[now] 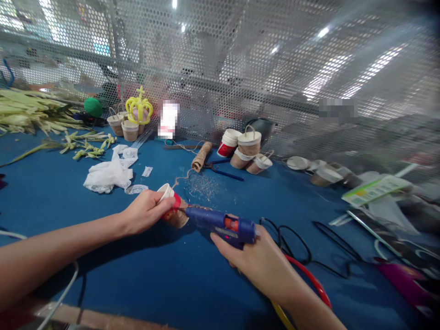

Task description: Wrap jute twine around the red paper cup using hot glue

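Note:
My left hand (146, 210) is closed around the rim end of a red and white paper cup (176, 201), which is tilted on its side. Brown twine wraps the cup's lower part, and a strand runs from it toward a twine roll (201, 156). In my right hand (252, 256) is a blue glue gun (220, 222) with an orange part and a small red light. Its nozzle meets the twine-wrapped side of the cup; whether it touches is hard to tell. Blue-handled pliers (225, 172) lie beyond, beside the roll.
Twine-covered cups (250, 143) with handles are stacked near the mesh wall (206, 68). White lace (110, 174) and green plant pieces (89, 145) lie left. A yellow crown (139, 110) stands behind small cups. Black cable (302, 247) and red tubing (311, 277) run at right.

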A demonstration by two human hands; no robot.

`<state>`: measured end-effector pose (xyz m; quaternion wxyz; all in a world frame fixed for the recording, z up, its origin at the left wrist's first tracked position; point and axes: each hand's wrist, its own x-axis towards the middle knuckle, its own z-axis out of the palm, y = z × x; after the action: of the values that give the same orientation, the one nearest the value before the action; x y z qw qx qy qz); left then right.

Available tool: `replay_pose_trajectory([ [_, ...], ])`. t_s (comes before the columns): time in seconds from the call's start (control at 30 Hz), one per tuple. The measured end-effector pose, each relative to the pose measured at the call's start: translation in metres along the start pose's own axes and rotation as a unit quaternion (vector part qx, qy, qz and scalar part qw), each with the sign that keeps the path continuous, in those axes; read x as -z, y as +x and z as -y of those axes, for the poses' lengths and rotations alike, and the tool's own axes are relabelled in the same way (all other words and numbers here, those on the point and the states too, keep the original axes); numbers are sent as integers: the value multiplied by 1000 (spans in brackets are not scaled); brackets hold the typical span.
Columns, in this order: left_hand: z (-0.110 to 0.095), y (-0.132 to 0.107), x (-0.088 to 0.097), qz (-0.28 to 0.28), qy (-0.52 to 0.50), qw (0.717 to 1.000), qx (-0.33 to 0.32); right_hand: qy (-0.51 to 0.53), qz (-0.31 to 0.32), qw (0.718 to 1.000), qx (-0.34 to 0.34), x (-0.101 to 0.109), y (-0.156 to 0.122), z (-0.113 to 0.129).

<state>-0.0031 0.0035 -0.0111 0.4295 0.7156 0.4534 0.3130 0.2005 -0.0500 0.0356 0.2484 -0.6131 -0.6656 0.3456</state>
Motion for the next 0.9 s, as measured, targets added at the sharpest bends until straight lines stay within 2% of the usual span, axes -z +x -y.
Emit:
replay_pose_trajectory([
  [0.17,0,0,1,0,81,997,-20,-12,-15,1000,-2,3,6,0],
  [0.4,1,-2,2,8,111,993,-35,-32,-15,999,-2,2,13,-3],
  [0.6,3,-2,2,6,115,993,-40,-16,-3,999,-29,3,16,1],
  [0.77,2,-2,2,3,75,996,-42,38,37,999,-3,13,15,-2],
  [0.83,3,-2,2,-1,59,998,-36,77,29,997,7,20,15,-2],
  [0.9,4,-2,3,-9,55,998,-30,100,-12,995,3,29,18,-4],
])
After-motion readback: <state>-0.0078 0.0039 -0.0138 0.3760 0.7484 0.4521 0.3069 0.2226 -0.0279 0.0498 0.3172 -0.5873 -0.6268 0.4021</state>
